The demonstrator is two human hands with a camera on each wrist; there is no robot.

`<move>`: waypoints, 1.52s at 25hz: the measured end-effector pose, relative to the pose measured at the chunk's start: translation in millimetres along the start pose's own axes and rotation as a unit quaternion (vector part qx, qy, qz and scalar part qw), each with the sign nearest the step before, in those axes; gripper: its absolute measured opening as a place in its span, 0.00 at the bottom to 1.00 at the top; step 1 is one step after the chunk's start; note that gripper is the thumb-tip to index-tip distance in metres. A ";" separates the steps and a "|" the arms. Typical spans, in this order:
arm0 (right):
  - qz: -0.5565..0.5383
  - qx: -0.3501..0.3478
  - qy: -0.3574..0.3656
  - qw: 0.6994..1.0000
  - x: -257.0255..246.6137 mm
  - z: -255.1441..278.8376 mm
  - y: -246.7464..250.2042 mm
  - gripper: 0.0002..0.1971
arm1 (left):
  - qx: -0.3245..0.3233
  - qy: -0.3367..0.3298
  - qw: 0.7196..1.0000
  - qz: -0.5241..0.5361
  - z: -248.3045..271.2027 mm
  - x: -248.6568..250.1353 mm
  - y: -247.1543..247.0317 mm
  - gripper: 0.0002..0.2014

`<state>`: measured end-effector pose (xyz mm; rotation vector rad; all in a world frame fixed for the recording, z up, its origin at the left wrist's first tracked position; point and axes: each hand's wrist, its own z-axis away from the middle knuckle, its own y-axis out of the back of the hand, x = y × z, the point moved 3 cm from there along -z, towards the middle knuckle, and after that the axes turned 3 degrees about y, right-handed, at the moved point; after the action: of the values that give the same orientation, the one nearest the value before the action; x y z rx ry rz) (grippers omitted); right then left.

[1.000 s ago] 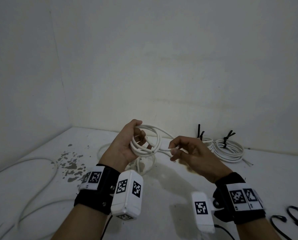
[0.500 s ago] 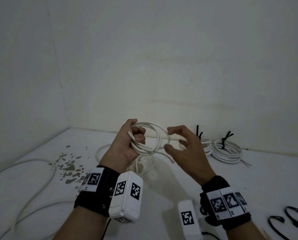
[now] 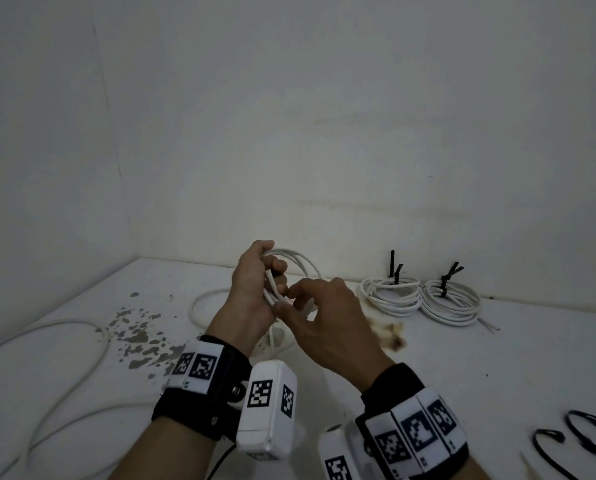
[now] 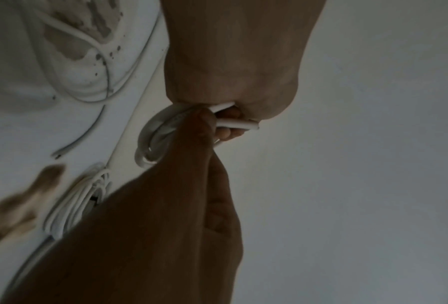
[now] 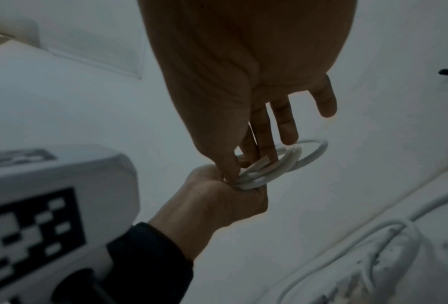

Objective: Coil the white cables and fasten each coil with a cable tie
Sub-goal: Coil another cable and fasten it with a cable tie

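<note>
Above the white table (image 3: pixel 497 358), the left hand (image 3: pixel 251 289) grips a small coil of white cable (image 3: pixel 296 259), fingers curled round the bunched turns with a cut end poking out between them. The right hand (image 3: pixel 327 323) has closed in from half a second ago, when it hovered spread just beside the loop; now its thumb and forefinger pinch the strands right against the left fingers (image 5: pixel 243 183), while its other fingers (image 5: pixel 285 123) stay straight over the ring. The coil itself sits a little lower and closer than a second ago. Behind, by the wall, two finished coils (image 3: pixel 421 296) lie tied with black ties (image 3: pixel 445 278). Loose cable (image 3: pixel 68 341) trails across the left; spare black cable ties (image 3: pixel 566 431) lie at the right edge.
</note>
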<state>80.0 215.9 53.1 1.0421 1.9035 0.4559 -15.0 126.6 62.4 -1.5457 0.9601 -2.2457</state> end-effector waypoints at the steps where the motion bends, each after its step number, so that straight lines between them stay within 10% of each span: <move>1: -0.011 0.002 0.014 1.000 -0.8 2.2 -3.2 0.10 | 0.007 -0.008 1.000 -0.008 -0.4 -0.3 -0.3 0.19; 8: -0.097 0.141 0.086 0.982 -22.5 6.4 0.9 0.06 | 0.018 -0.049 0.995 -0.081 11.8 -13.3 -5.2 0.12; 11: -0.202 0.170 0.010 0.964 -20.2 1.9 11.3 0.07 | 0.004 -0.065 0.989 -0.130 12.4 -16.2 -8.0 0.11; 22: -0.380 0.064 -0.191 0.903 -7.8 0.9 21.5 0.09 | -0.101 0.080 0.974 -0.188 20.0 -25.3 -17.3 0.30; 27: -0.040 0.079 -0.088 0.992 3.1 -3.7 45.0 0.25 | -0.158 0.131 0.951 -0.231 22.4 -22.5 -13.5 0.39; 31: -0.219 -0.079 -0.095 0.968 0.5 -4.3 35.0 0.08 | -0.197 0.150 0.922 -0.298 29.3 -27.8 -17.5 0.45; 38: -0.359 0.036 -0.175 0.916 25.2 -7.3 40.2 0.02 | -0.171 0.099 0.926 -0.321 12.4 -27.9 -13.5 0.40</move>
<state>87.0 260.2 70.1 0.3659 1.8218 -0.2148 9.6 147.3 53.3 -2.0528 1.0557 -2.8370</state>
